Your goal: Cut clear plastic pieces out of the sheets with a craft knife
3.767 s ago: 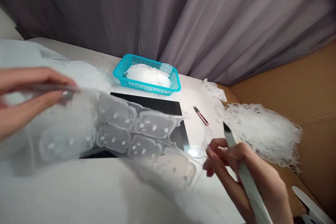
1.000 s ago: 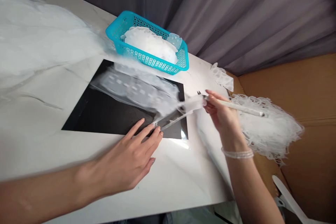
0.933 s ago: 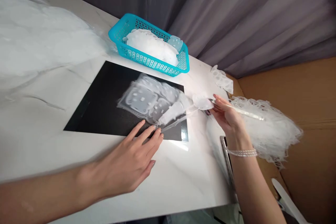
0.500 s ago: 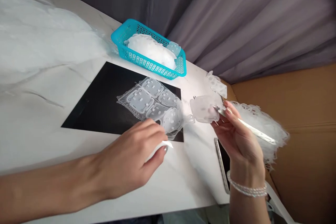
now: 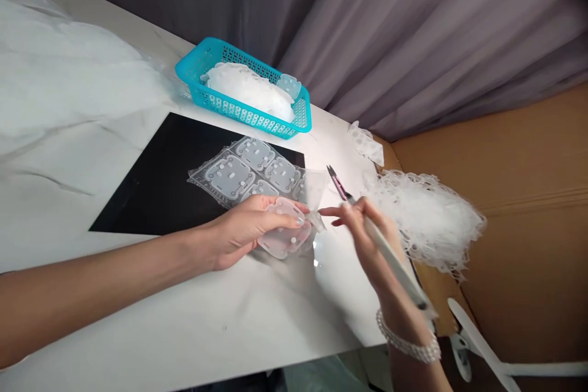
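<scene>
My left hand (image 5: 243, 229) grips a single translucent plastic piece (image 5: 285, 239) with small white dots, at the near right corner of the black mat (image 5: 151, 190). My right hand (image 5: 367, 239) is closed around a slim white-handled craft knife (image 5: 395, 266), and its fingertips touch a thin film flap (image 5: 316, 215) at the piece's right edge. A sheet of joined translucent pieces (image 5: 248, 170) lies flat on the mat just beyond my left hand.
A turquoise basket (image 5: 193, 67) heaped with white pieces stands at the back. Pink snips (image 5: 337, 182) lie near my right hand. A pile of white scrap netting (image 5: 425, 217) sits in a cardboard box (image 5: 528, 196). A white plastic sheet (image 5: 64, 86) covers the table's left.
My left hand left the mat's edge and took up one separate piece. My right hand came down and inward with the knife, and its fingertips now meet the piece's film flap.
</scene>
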`<state>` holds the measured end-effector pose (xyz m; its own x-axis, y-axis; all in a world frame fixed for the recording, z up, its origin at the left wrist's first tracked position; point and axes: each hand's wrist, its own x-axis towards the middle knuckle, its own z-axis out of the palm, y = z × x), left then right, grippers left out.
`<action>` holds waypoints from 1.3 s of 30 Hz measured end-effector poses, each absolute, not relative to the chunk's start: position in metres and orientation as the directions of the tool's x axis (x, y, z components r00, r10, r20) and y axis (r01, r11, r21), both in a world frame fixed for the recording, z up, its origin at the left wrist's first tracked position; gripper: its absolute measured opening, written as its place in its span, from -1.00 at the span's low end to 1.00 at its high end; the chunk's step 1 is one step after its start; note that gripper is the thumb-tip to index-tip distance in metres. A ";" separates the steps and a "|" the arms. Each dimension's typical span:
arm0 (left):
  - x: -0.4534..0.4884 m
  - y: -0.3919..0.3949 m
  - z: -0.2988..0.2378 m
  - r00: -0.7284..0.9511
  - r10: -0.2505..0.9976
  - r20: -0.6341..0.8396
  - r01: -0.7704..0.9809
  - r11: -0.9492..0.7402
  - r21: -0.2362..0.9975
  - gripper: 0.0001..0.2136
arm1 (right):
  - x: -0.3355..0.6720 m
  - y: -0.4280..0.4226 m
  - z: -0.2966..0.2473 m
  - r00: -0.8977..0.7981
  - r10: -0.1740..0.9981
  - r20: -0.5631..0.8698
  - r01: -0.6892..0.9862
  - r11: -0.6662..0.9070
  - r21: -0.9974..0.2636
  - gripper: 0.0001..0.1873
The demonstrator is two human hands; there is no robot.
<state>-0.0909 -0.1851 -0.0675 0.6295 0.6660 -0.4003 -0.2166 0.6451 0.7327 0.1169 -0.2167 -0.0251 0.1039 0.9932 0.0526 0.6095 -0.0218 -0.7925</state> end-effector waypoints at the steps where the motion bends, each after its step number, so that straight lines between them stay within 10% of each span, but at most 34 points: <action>1: -0.091 -0.186 -0.067 0.610 0.674 -0.415 -0.205 0.641 0.740 -0.66 | 0.117 -0.213 -0.028 0.052 0.999 -0.009 0.581 -0.037 -0.813 -0.58; 8: -0.088 -0.184 -0.071 0.511 0.781 -0.358 -0.084 0.460 0.884 -0.74 | 0.100 -0.217 -0.032 -0.099 0.994 -0.044 0.457 0.006 -0.889 -0.52; 14: -0.091 -0.195 -0.054 0.560 0.828 -0.010 -0.078 0.065 0.995 -0.87 | 0.101 -0.214 -0.047 -0.103 0.986 0.135 0.741 0.166 -0.651 -0.67; 22: -0.098 -0.196 -0.033 0.572 0.820 0.002 -0.345 0.238 0.908 -0.90 | 0.117 -0.209 -0.044 0.032 0.975 0.220 0.752 0.122 -0.648 -0.63; 39: -0.125 -0.203 -0.045 0.430 0.903 0.012 -0.330 0.145 0.933 -0.86 | 0.060 -0.234 -0.017 0.036 0.993 0.109 0.067 0.107 -0.992 -0.50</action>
<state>-0.1251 -0.2034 -0.0453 0.4304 0.9026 0.0124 -0.3300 0.1446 0.9328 0.0599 -0.2336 -0.0167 0.0357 0.9934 0.1091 0.0672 0.1066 -0.9920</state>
